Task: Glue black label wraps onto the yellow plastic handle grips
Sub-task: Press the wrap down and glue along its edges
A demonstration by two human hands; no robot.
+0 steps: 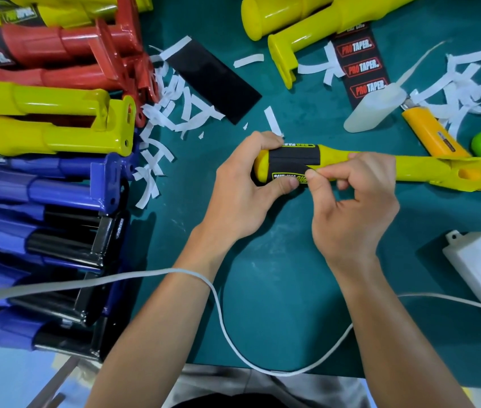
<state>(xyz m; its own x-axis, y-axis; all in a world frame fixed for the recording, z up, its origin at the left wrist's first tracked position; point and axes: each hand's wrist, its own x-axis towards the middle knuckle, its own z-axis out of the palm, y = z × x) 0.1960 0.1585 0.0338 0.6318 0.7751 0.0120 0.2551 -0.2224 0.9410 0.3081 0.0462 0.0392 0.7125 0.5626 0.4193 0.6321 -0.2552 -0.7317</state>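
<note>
1. Yellow handle grip (380, 169). Lies on the green table just below-left of the utility knife (433, 134).
   - Long axis runs left to right across the view and dips slightly at the right.
   - The rounded closed end points left, away from the knife. The flanged end with its hole sits directly under the knife's body.
   - Judged to be rigid, glossy moulded plastic, light and probably hollow, so likely to slip and roll.
   - Best held at the rounded end and on the bare barrel, clear of the glued band.

2. Left hand (242, 195). Well left of the knife.
   - Wrapped round the grip's rounded end, with the fingers over the top.
   - The thumb presses on the printed lower margin of the label.

3. Right hand (357, 198). Below-left of the knife, at mid-barrel.
   - Thumb and forefinger are pinched close on the label's free edge.
   - The other fingers are curled and hold nothing.

4. Utility knife. Yellow body, lying idle and untouched. Used here as the reference point.

5. Black label wrap (289, 159). Left of the knife, banded round the barrel near the rounded end.
   - It runs across the grip's axis, and the seam faces the person.
   - Judged thin, limp and tacky, so it will crease easily.
   - Handle it by the edges and smooth it towards the seam.
</note>
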